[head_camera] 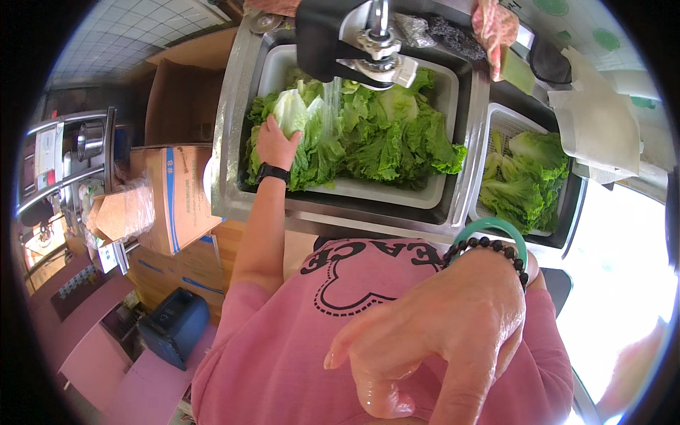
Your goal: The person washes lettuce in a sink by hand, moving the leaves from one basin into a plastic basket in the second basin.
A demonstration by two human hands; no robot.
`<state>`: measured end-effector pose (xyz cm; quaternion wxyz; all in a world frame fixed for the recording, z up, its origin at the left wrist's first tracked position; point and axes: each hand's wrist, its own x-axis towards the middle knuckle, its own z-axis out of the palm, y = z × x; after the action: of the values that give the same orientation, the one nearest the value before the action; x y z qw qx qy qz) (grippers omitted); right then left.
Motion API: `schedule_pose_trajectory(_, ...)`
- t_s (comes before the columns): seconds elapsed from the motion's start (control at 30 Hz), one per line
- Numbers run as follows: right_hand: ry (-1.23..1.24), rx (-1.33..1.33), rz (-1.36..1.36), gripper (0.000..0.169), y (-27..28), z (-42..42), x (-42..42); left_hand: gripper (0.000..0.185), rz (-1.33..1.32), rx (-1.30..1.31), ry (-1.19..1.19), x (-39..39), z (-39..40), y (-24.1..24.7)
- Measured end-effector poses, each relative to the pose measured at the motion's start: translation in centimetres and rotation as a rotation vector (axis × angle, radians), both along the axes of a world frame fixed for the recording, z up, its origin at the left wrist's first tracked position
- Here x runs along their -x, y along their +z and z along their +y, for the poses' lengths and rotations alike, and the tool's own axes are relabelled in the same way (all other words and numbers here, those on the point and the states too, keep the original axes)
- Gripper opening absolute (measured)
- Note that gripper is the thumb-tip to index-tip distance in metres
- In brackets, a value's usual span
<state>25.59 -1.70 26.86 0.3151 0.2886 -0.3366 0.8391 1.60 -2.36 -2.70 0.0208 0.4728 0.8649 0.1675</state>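
Note:
My left hand [277, 146], with a black watch at its wrist, grips a head of leafy lettuce [291, 112] by its pale base. That head lies at the left of a heap of green lettuce [377, 141] in a white plastic tub [372, 196]. The tub sits in the stainless-steel sink [228, 170]. A stream of water [332, 106] runs onto the leaves just right of my left hand. Close to the camera, my wet right hand [433, 334] is raised with bent, spread fingers and nothing in it. A green bangle and a dark bead bracelet circle its wrist.
The faucet [380, 48] hangs over the tub. At right, a white perforated basket [491, 119] holds more lettuce [526, 175]. A pink cloth [494, 32] and a green sponge [516, 69] lie behind. Cardboard boxes [175, 196] stand left, above a dark blue bin [175, 326].

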Motion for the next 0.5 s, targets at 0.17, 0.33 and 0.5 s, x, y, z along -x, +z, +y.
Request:
schedule_pose_trajectory(0.17,-0.023,-0.109,0.067,0.02,-0.8,-0.2,2.6,0.049,0.022,0.247,-0.06,-0.3,-0.2,-0.4)
schedule_pose_trajectory(0.33,0.287,-0.406,-0.317,0.035,-6.0,6.0,4.4,0.041,-0.042,0.249,-0.22,-0.6,0.0,0.1)
schedule_pose_trajectory(0.5,0.084,0.064,-1.542,0.038,-24.0,8.1,5.1,0.035,-0.255,0.219,-0.254,-0.9,-0.1,-0.5)
